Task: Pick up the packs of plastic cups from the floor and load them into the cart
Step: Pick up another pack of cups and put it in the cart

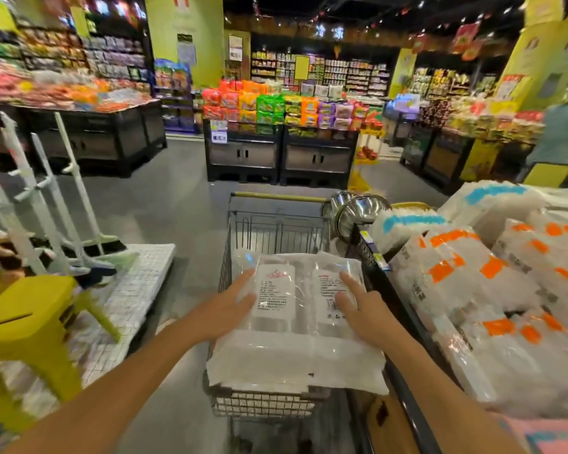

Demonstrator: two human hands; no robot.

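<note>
Left grip (230,309) and right grip (363,311): both flat, fingers straight, not curled. The pack of cups (295,358) lies under and between them, across the cart (276,229) top. Probably light, with slick film and crushable cups. Hold its side edges, gentle squeeze.

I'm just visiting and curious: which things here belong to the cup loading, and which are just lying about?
Belongs to the job: packs of plastic cups, cart, left hand and right hand pressing on the packs.

Just lying about: yellow stool, brooms, steel bowls, colourful snack display.
</note>
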